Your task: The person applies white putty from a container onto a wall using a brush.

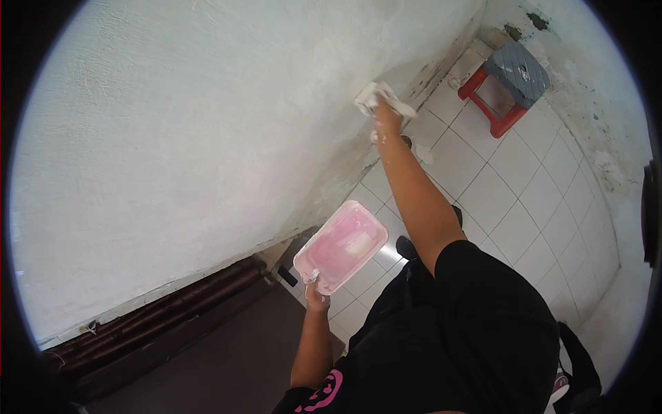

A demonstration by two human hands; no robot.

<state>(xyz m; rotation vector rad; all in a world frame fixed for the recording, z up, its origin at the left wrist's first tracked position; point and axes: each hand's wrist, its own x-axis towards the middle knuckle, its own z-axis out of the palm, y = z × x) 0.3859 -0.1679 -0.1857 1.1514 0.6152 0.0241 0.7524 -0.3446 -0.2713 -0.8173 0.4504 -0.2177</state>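
My left hand [317, 298] grips the near corner of a shallow pink plastic tray [332, 257], its fingers smeared with white. Inside the tray lies a pale patch [360, 244], perhaps paint or plaster. With my arm stretched out, my right hand [387, 124] is closed on a crumpled whitish cloth [376, 96], which is against or very close to the lower part of the wall. White spots mark my right wrist. The painted wall [207, 124] is white and uneven, with faint pinkish areas; its lower edge is stained and flaking.
A grey-topped stool with red legs [518, 72] stands on the white tiled floor [507, 172] near the far corner. Beside it, another wall [586, 103] has peeling patches. At the lower left is a dark brown surface [221, 345] with a padded edge.
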